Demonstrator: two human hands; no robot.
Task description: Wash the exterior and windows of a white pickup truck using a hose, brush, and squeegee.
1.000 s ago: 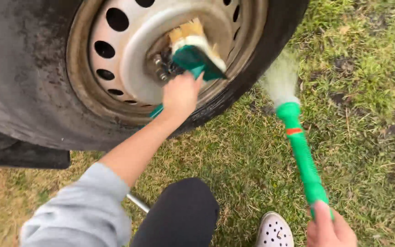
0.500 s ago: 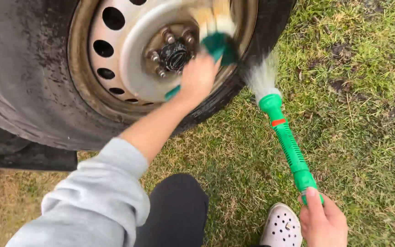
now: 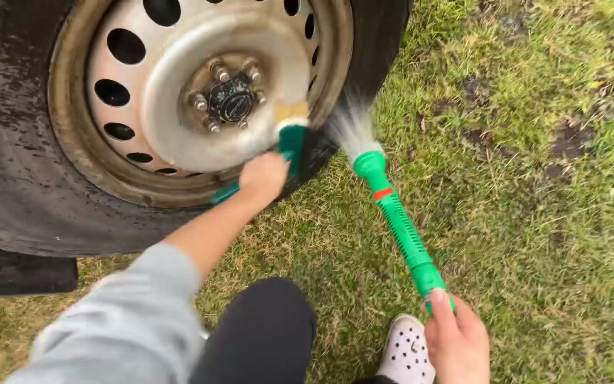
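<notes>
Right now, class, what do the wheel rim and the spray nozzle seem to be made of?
Wheel rim: probably painted steel, silvery, dull with brown grime, punched round holes. Spray nozzle: likely moulded plastic, bright green, ribbed, held by the right hand.

Definitely outdoors, looked like somebody's yard or a grassy parking spot rather than a garage or a proper car wash. The vehicle stood right on the grass (image 3: 534, 213), which was patchy with bare muddy spots and some yellowed bits near the tyre (image 3: 15, 178). The steel wheel (image 3: 200, 92) had a grimy brownish rim and round holes, with wet streaks on the rubber. A green hose nozzle (image 3: 396, 224) was spraying water onto it, and a white perforated clog (image 3: 406, 352) stood on the grass. Daylight everywhere, and the ground was just lawn.
</notes>
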